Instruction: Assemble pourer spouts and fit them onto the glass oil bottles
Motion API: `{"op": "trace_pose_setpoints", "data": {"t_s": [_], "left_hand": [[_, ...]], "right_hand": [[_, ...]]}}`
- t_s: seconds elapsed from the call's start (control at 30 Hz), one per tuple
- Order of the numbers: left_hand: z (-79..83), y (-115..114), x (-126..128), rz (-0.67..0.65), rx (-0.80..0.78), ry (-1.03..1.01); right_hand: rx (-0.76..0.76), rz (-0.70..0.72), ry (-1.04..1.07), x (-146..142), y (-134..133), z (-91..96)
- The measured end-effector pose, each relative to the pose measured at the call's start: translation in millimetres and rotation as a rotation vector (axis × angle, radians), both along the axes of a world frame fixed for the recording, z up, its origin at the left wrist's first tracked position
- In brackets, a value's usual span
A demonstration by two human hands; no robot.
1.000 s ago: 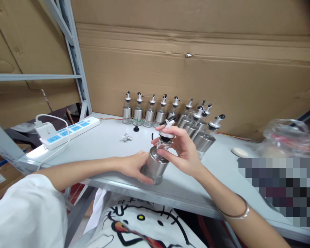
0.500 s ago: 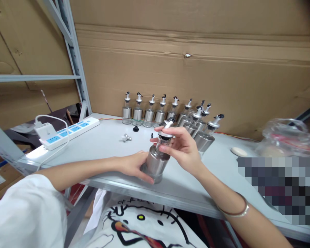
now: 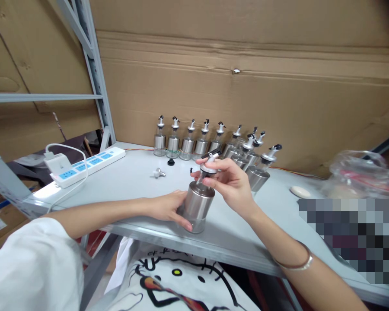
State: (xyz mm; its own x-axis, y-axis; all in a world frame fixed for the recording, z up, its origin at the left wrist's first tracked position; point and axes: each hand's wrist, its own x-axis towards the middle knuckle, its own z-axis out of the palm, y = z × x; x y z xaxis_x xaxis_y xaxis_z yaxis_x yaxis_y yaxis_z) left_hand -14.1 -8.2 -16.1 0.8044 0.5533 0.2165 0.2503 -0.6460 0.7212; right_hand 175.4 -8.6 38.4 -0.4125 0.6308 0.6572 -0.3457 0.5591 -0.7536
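A glass oil bottle (image 3: 199, 201) with a steel sleeve stands near the table's front edge, tilted slightly in view. Around its lower left side wraps my left hand (image 3: 171, 209), the thumb in front and the other fingers hidden behind. My right hand (image 3: 231, 183) grips the silver pour spout (image 3: 209, 163) at the bottle's neck, thumb in front and fingers at the top. The spout has a black flap and sits in the mouth. On the table beyond lie a loose silver spout piece (image 3: 160, 173), a black stopper (image 3: 170, 162) and a tiny black part (image 3: 191, 170).
Several capped oil bottles (image 3: 188, 144) line the back of the grey table (image 3: 136, 190) before a cardboard wall (image 3: 194, 86). A white power strip (image 3: 90, 166) lies at left. At right are a white oval object (image 3: 300, 191) and a clear plastic bag (image 3: 359, 177).
The right hand's fingers and thumb have shifted slightly on the spout, which sits a little lower on the neck. The left hand keeps its hold on the bottle.
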Motion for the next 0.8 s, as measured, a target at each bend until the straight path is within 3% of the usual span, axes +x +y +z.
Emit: {"op": "trace_pose_setpoints", "data": {"t_s": [0.23,0.47,0.53,0.7,0.8], "left_hand": [[-2.5,1,0,-0.024,-0.036,-0.046],[-3.9,0,0,0.018,-0.084,-0.045],[-2.7,-1,0,0.035,-0.070,-0.028],[0.0,-3,-2,0.035,0.010,0.045],[1.0,-4,-2,0.048,0.066,0.080]], "right_hand": [[0.044,-0.020,0.074,-6,-6,-1.6],[0.183,-0.029,0.034,-8,-1,-13.1],[0.250,-0.060,-0.027,-6,1,-13.3],[0.611,-0.224,-0.364,-1,-3,-6.7],[0.630,-0.250,-0.409,3,-6,-1.5]]}}
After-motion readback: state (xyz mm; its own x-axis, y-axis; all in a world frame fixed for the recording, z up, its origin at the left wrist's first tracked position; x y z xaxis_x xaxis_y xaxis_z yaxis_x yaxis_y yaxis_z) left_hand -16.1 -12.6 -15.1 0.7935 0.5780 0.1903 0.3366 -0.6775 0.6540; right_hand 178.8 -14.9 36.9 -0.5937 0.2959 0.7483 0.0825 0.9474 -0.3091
